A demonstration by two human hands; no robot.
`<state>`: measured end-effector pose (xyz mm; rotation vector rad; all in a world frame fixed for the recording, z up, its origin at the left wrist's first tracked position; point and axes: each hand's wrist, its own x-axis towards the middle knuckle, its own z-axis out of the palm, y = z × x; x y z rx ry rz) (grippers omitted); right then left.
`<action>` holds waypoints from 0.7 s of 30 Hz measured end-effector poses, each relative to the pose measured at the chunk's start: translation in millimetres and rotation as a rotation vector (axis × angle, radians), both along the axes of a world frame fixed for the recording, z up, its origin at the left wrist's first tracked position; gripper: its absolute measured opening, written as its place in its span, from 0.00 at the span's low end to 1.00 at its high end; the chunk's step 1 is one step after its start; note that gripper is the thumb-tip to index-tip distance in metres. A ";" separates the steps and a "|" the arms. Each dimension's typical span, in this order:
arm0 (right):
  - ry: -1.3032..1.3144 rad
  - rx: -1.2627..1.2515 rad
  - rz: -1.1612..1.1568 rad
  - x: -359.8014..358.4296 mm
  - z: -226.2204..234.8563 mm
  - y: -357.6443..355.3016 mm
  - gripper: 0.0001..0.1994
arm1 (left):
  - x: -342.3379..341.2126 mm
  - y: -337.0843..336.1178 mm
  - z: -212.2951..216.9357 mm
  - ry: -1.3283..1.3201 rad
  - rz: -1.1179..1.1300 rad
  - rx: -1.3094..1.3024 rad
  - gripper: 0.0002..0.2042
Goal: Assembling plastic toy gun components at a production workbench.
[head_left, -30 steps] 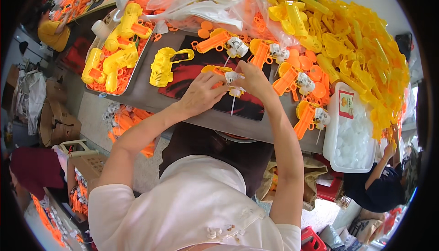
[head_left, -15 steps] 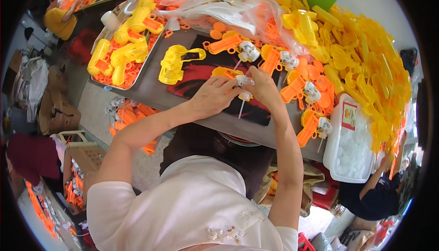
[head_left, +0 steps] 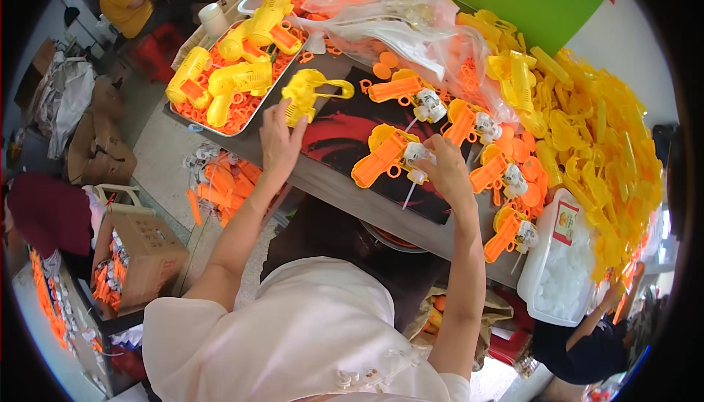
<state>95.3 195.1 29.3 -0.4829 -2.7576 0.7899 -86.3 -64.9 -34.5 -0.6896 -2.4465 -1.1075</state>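
My left hand has its thumb and fingers on either side of the near edge of a yellow plastic toy shell, which lies on the table. My right hand pinches a small white gear-box piece with a thin pale rod at its lower end. That piece sits against an orange part in another yellow shell on the black-and-red mat. To its right, several similar orange-and-white assemblies stand in a row. My right fingertips are partly hidden behind the white piece.
A metal tray of orange parts and yellow toy bodies stands at left. Yellow shells are heaped at right, above a white tub of translucent pieces. Plastic bags lie at the back. Other people work at far left and lower right.
My left hand has left the white piece and reached left to the yellow shell. My right hand stays at the white piece. The view has shifted, moving the table rightward in the picture.
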 end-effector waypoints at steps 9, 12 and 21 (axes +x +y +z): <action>0.406 -0.640 -0.108 -25.2 51.3 -12.5 0.29 | 26.8 23.0 93.5 0.010 -0.477 0.274 0.19; 0.290 -0.620 -0.008 -35.0 43.6 -18.8 0.28 | 38.4 50.5 122.2 0.040 -0.700 0.261 0.23; 0.348 -1.270 -0.082 -14.5 50.9 -46.7 0.14 | 58.4 122.1 157.2 0.256 -1.217 0.073 0.38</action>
